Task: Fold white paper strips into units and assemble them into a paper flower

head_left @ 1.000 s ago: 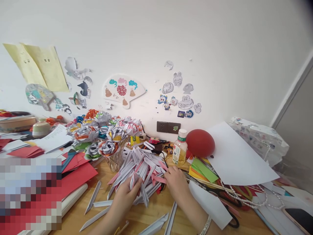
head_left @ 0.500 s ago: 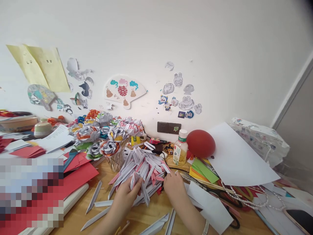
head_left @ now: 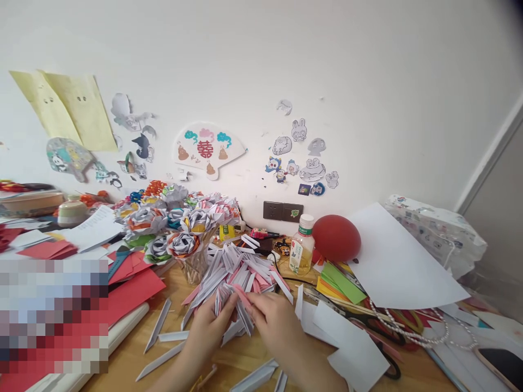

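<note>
My left hand (head_left: 214, 321) is closed around a small bundle of folded paper strips (head_left: 223, 296), white with some pink. My right hand (head_left: 272, 316) pinches a pink folded paper strip (head_left: 242, 295) and brings its end up against that bundle. Whether the strip is tucked into the bundle cannot be made out. Just behind both hands lies a heap of folded white and pink strips (head_left: 232, 261). More loose folded strips (head_left: 158, 324) lie on the wooden table near my forearms.
Paper flowers (head_left: 183, 245) stand in a clear cup behind on the left. A drink bottle (head_left: 301, 245), a red balloon (head_left: 337, 238) and coloured paper (head_left: 343, 283) are at the back right. White sheets (head_left: 355, 343), scissors (head_left: 392, 367) and a phone (head_left: 500, 365) lie right; red paper (head_left: 134, 299) lies left.
My right hand has moved left from the heap's right side to my left hand, now with a pink strip in its fingers. My left hand has stayed nearly in place with the bundle.
</note>
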